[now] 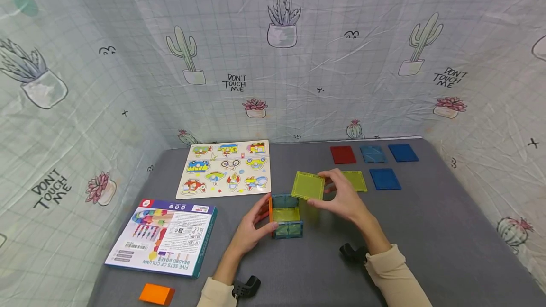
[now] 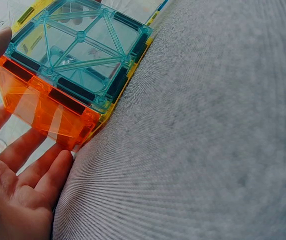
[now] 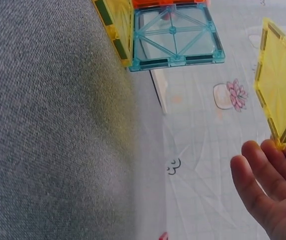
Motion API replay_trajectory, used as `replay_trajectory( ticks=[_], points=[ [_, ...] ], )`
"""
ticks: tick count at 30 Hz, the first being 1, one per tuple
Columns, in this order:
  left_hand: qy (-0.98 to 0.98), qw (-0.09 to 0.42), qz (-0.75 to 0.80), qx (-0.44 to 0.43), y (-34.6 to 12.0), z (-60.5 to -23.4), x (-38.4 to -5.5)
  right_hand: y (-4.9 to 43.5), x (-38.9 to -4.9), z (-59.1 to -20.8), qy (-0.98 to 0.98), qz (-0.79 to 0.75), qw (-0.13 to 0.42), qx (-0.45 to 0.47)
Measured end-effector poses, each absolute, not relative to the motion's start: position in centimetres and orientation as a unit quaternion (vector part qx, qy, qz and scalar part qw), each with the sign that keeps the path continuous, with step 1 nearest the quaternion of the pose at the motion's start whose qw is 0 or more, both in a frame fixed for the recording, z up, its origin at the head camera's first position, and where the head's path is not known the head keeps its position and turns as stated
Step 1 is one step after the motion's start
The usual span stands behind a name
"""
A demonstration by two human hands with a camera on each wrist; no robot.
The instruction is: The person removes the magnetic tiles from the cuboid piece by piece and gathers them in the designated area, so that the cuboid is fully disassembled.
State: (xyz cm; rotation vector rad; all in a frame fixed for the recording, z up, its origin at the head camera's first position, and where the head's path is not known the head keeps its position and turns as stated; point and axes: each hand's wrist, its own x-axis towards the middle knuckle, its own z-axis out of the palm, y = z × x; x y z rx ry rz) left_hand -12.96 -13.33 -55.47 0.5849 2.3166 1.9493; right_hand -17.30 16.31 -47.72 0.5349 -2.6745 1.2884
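A small box of magnetic tiles stands mid-table, with a teal front tile (image 1: pixel 287 230), a teal back tile (image 1: pixel 285 201), a yellow base tile (image 1: pixel 286 214) and an orange side tile (image 2: pixel 43 107). Its top and right side are uncovered. My left hand (image 1: pixel 251 231) holds it from the left, fingers along the orange tile and thumb at the front corner. Just above and right of the box, my right hand (image 1: pixel 345 198) pinches a yellow magnetic tile (image 1: pixel 308 185) by its right side. The right wrist view shows that yellow tile (image 3: pixel 280 85) apart from the box.
Behind my right hand lie another yellow tile (image 1: pixel 358 181), a red tile (image 1: pixel 343 154), a teal tile (image 1: pixel 373 154) and two blue tiles (image 1: pixel 385 179). A vehicle puzzle board (image 1: pixel 219 191) lies back left. Nearer are a beaded-boxes carton (image 1: pixel 183 236) and an orange block (image 1: pixel 156 293).
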Motion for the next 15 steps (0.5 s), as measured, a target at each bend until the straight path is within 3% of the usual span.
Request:
replay_trajectory(
  ticks=[15],
  points=[
    [0.752, 0.028, 0.631, 0.188, -13.4, -55.7, -13.1, 17.8, -17.8, -47.3, -0.892, 0.41, 0.138, 0.132]
  ],
)
